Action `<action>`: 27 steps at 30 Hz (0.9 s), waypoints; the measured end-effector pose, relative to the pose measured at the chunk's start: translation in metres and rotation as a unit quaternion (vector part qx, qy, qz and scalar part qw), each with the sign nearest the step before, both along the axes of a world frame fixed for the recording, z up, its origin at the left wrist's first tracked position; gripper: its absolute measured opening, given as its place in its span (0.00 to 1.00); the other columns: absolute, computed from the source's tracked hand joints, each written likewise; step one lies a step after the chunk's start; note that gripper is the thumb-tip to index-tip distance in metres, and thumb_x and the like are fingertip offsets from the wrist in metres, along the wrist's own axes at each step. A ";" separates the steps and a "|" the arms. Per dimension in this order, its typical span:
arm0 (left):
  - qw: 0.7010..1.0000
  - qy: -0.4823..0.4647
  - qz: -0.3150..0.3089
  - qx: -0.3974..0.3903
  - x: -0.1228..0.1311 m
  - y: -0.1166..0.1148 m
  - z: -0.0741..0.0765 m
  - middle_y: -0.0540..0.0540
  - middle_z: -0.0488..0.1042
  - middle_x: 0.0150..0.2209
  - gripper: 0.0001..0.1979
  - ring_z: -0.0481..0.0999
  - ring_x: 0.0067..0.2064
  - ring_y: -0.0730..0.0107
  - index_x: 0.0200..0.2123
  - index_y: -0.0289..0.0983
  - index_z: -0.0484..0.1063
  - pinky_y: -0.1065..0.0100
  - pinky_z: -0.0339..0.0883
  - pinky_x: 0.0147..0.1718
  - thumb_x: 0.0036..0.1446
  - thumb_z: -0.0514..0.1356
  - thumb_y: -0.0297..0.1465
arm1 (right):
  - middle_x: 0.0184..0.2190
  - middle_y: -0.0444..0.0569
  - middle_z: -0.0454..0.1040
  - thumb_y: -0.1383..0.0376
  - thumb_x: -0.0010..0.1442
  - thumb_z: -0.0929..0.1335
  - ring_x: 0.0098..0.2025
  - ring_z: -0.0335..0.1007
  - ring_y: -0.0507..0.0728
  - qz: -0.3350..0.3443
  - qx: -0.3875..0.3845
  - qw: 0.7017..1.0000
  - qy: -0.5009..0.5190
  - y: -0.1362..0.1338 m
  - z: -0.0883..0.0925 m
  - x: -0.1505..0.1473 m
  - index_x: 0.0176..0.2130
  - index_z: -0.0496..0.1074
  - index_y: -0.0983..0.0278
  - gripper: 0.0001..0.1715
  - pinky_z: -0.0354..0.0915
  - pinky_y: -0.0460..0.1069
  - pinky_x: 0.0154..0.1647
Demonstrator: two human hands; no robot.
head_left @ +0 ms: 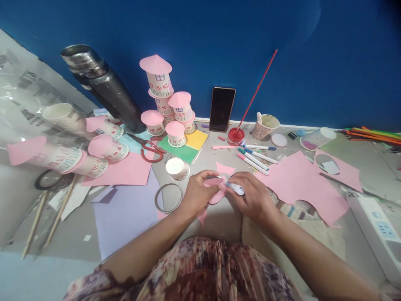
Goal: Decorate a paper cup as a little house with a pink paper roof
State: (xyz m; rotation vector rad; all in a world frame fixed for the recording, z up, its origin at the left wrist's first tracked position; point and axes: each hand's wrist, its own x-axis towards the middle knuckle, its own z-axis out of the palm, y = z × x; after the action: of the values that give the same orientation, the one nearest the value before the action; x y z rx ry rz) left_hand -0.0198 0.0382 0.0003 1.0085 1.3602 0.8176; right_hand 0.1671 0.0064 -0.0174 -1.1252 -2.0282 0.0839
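My left hand [202, 190] is closed on a rounded pink paper piece [216, 198], pinching it between thumb and fingers. My right hand [253, 196] grips a small white glue tube [235, 188], whose tip meets the edge of the pink paper. Just beyond the hands lies a pink paper scrap [224, 168]. A white paper cup [177, 169] stands left of my left hand, with a roll of tape [169, 197] lying nearer to me. Several felt-tip pens [253, 162] lie beyond my right hand.
Decorated cups with pink cone roofs [159, 83] are stacked at the back, beside a dark flask [106, 88]. Red scissors [151, 151] lie nearby. A phone [222, 109] leans on the blue wall, left of a red paint pot [235, 136]. Cut pink sheet [305, 179] lies right.
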 end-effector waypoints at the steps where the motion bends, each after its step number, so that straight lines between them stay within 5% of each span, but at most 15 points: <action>1: 1.000 -0.006 -0.002 -0.008 -0.001 0.000 -0.001 0.48 0.81 0.32 0.15 0.74 0.32 0.69 0.35 0.36 0.84 0.70 0.65 0.32 0.39 0.71 0.29 | 0.40 0.55 0.81 0.64 0.71 0.70 0.43 0.79 0.62 -0.010 -0.007 1.000 0.009 0.001 0.001 0.002 0.48 0.75 0.61 0.06 0.77 0.56 0.44; 10: 0.991 -0.119 0.000 -0.064 0.001 -0.003 -0.012 0.47 0.82 0.32 0.17 0.76 0.30 0.68 0.39 0.36 0.84 0.69 0.68 0.31 0.40 0.73 0.27 | 0.36 0.50 0.82 0.66 0.69 0.72 0.41 0.80 0.62 -0.014 0.005 0.999 0.047 -0.001 0.012 0.006 0.46 0.74 0.58 0.06 0.76 0.56 0.42; 18: 0.991 -0.111 -0.003 -0.074 0.002 -0.004 -0.011 0.47 0.82 0.33 0.20 0.74 0.26 0.72 0.41 0.36 0.83 0.71 0.65 0.26 0.40 0.74 0.28 | 0.38 0.51 0.81 0.63 0.68 0.72 0.40 0.80 0.61 -0.060 -0.021 0.995 0.082 0.002 0.017 0.017 0.45 0.75 0.59 0.04 0.76 0.55 0.40; 27: 0.985 -0.156 -0.017 -0.073 0.001 -0.005 -0.007 0.45 0.84 0.35 0.21 0.79 0.32 0.68 0.42 0.35 0.83 0.69 0.70 0.33 0.40 0.75 0.27 | 0.36 0.52 0.82 0.66 0.69 0.72 0.40 0.80 0.61 0.013 0.007 0.999 0.040 0.000 0.008 0.006 0.46 0.75 0.60 0.05 0.77 0.56 0.41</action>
State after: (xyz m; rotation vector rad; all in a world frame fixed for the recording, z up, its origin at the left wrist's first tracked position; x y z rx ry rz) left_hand -0.0185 0.0330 -0.0064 0.7514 1.1130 0.8002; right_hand 0.1728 0.0069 -0.0095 -1.0716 -1.9693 0.1265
